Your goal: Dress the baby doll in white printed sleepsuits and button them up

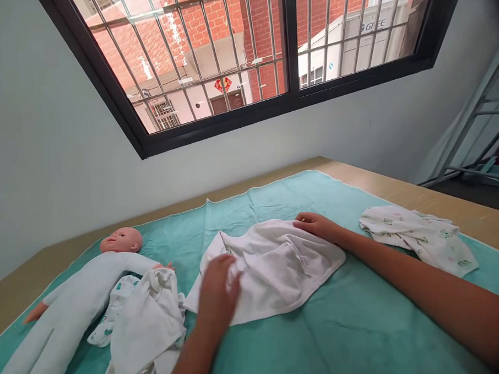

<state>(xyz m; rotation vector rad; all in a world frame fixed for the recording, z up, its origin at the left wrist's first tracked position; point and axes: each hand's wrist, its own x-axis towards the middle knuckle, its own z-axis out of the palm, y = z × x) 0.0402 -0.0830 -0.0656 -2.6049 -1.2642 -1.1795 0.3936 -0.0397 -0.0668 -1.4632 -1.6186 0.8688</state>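
Note:
A white baby garment (273, 266) lies spread in the middle of a teal cloth (322, 338). My left hand (216, 290) rests on the garment's near left part, its fingers blurred and curled over the fabric. My right hand (315, 224) lies flat on the garment's far right edge, fingers stretched out. A baby doll (84, 288) in a white suit lies on its back at the left. Loose white and printed clothes (143, 318) are heaped by the doll's side.
A printed white garment (417, 237) lies on the teal cloth at the right. The cloth covers a wooden surface (398, 189) against a pale wall under a barred window (244, 60). A metal frame (474, 138) stands at the far right.

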